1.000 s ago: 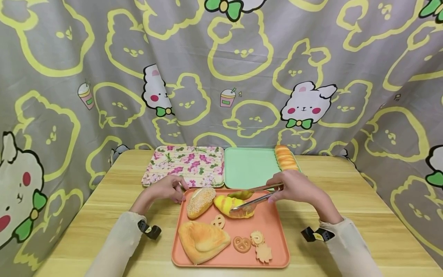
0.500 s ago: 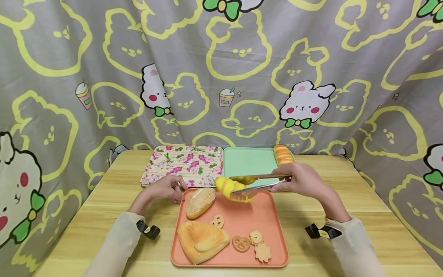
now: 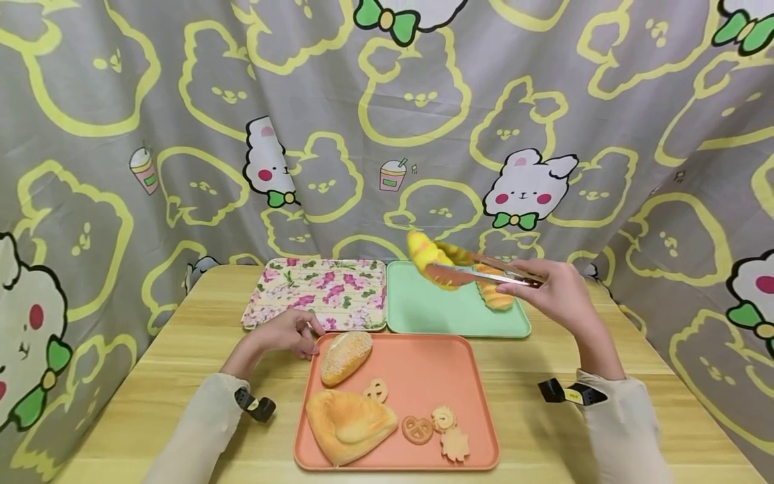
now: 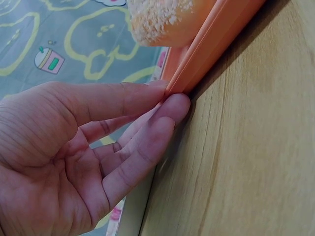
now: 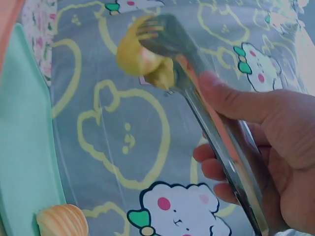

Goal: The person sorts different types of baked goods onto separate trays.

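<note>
Head view | left fingers [image 3: 306,343] pinch orange tray [image 3: 447,370] at corner | right fingers [image 3: 521,291] grip tongs [image 3: 484,275], yellow bread [image 3: 425,253] clear of green tray [image 3: 423,310]

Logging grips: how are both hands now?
Left hand: closed, pinching the coral tray by its rim.
Right hand: closed, holding metal tongs gripping a yellow croissant.

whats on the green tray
A striped bread lies at the right end of the green tray. In the head view, tongs and a yellow croissant hide part of the bread and the far edge.
</note>
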Demonstrator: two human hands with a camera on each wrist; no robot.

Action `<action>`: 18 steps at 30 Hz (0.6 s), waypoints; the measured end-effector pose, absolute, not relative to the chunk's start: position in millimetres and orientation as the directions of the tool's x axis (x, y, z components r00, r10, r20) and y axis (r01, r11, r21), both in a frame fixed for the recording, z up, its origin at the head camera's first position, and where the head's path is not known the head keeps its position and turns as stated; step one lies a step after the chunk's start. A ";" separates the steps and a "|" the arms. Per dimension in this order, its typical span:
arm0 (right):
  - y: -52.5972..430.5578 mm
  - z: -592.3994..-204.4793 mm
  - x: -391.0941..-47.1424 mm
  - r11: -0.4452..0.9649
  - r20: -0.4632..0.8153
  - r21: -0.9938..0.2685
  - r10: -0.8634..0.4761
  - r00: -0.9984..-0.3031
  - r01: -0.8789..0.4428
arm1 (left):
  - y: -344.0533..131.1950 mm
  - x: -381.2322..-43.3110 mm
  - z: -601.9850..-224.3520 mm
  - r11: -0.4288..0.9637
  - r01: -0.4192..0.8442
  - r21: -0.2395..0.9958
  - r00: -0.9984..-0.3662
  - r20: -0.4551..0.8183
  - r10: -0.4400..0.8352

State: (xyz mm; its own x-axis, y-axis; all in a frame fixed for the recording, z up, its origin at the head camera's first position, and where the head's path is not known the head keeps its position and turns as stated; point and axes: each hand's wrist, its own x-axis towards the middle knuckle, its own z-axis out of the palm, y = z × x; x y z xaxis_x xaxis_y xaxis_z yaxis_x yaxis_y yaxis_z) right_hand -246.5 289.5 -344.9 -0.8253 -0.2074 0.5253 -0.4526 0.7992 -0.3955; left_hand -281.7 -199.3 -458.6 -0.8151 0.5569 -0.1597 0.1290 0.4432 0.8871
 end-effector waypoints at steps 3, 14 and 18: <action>292.4 -343.7 -252.8 0.836 0.542 -0.396 -0.122 -0.832 -0.381 | -198.8 -282.2 -459.6 0.441 0.135 0.887 -0.817 -0.152 0.556; 293.6 -360.3 -268.8 0.938 0.492 -0.332 0.080 -0.867 -0.102 | -200.0 -282.5 -459.7 0.452 0.131 0.882 -0.823 -0.157 0.546; 295.1 -367.0 -273.6 0.948 0.438 -0.319 0.125 -0.890 -0.024 | -199.6 -283.4 -460.1 0.451 0.135 0.882 -0.822 -0.154 0.549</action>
State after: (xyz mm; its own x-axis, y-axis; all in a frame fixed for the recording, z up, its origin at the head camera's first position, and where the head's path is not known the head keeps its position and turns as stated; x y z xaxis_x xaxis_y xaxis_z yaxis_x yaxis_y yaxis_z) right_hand -273.6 295.1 -367.0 -0.8903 0.1251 0.4379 -0.0236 0.9476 -0.3186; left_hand -283.4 -199.6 -460.1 -0.8217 0.5486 -0.1543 0.1353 0.4508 0.8823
